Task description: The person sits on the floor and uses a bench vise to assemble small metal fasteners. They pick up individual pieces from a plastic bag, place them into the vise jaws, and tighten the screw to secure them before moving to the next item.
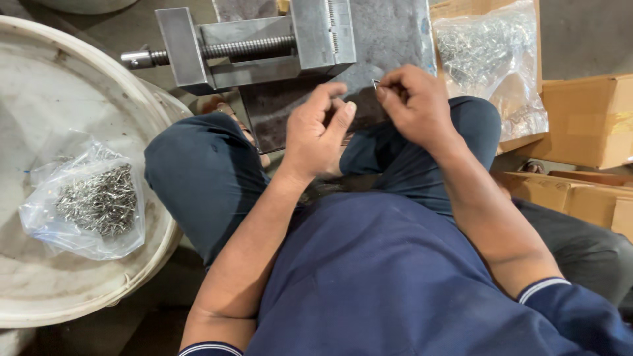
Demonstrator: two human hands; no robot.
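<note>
A steel vise (264, 46) is set ahead, a bag of metal pins (89, 201) is kept in a white tub (39, 86), and cardboard boxes (587, 118) are stacked alongside.

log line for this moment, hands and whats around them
right hand: pinches small metal piece | left hand: empty, beside it | ahead: steel vise | left: bag of metal parts in white tub

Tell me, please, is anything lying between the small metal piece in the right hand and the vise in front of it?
Nothing visible does. The right hand pinches the metal piece just above the grey plate, and the plate between it and the vise shows bare. The left hand sits to the side, below that path.
</note>
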